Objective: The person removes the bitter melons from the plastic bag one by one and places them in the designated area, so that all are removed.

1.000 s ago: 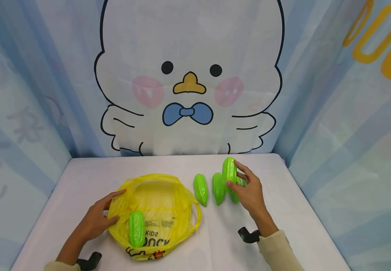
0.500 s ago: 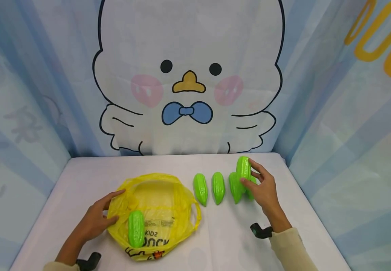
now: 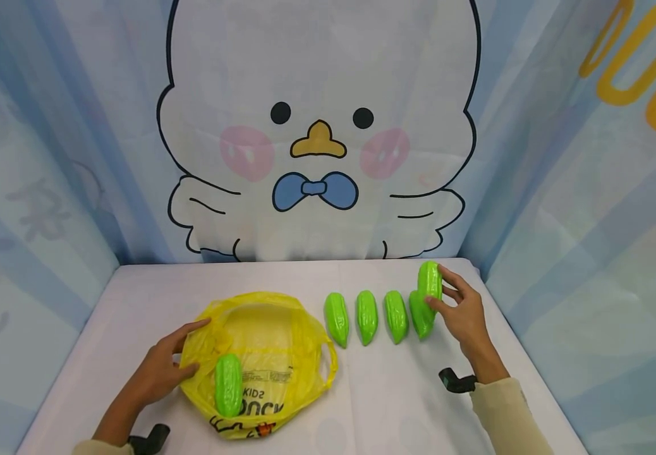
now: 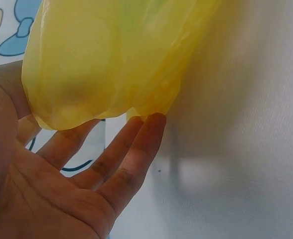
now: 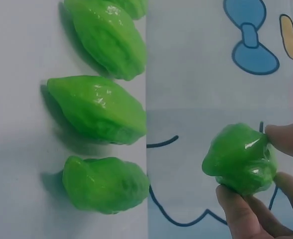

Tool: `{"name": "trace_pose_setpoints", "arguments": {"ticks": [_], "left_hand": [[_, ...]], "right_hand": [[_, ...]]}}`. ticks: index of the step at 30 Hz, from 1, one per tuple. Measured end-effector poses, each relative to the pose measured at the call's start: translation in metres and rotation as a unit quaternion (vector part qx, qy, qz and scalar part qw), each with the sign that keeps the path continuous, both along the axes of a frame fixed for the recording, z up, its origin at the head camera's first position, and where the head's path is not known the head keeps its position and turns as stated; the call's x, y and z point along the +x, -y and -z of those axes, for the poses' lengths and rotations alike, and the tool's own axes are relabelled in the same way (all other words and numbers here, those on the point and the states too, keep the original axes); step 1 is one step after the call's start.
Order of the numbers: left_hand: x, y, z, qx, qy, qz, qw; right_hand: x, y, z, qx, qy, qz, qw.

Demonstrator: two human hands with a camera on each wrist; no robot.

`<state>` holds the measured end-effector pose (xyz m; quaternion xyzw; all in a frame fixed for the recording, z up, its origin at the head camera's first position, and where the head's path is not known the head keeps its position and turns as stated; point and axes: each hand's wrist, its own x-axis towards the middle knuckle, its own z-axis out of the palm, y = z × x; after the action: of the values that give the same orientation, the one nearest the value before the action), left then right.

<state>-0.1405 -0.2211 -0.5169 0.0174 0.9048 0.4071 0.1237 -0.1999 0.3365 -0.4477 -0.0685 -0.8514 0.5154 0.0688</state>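
Observation:
My left hand (image 3: 160, 370) holds the left rim of a yellow plastic bag (image 3: 305, 379), which lies with its mouth spread on the table. In the left wrist view, the fingertips (image 4: 154, 124) meet the bag's edge and part of the thumb is hidden behind the film. One shiny green bitter melon (image 3: 228, 384) lies inside the bag. At the right, my right hand (image 3: 461, 309) pinches another bitter melon (image 5: 241, 159) between thumb and fingers, raised off the table. Behind it, partly covered in the head view, lies the rightmost bitter melon (image 3: 419, 319) of a row.
Other bitter melons (image 3: 367, 317) lie side by side, tips toward me, right of the bag's handle (image 3: 328, 363). The white-covered table (image 3: 373, 404) meets a printed curtain (image 3: 316, 234) at its back edge. More curtains hang on both sides. Each wrist carries a black camera mount (image 3: 455, 381).
My right hand has moved rightward along the row with its bitter melon, uncovering more of the melons on the table. My left hand and the bag stay in place.

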Motion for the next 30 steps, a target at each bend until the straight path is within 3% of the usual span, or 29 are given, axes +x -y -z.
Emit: {"name": "trace_pose_setpoints", "arguments": {"ticks": [12,30], "left_hand": [[0.0,0.0,0.001,0.001,0.002,-0.002,1.0],[0.001,-0.001,0.002,0.001,-0.002,-0.003,1.0]], "right_hand": [[-0.008,-0.026,0.01,0.023,0.02,0.015,0.9994],[-0.022,-0.058,0.036,0.032,0.08,0.012,0.9962]]}}
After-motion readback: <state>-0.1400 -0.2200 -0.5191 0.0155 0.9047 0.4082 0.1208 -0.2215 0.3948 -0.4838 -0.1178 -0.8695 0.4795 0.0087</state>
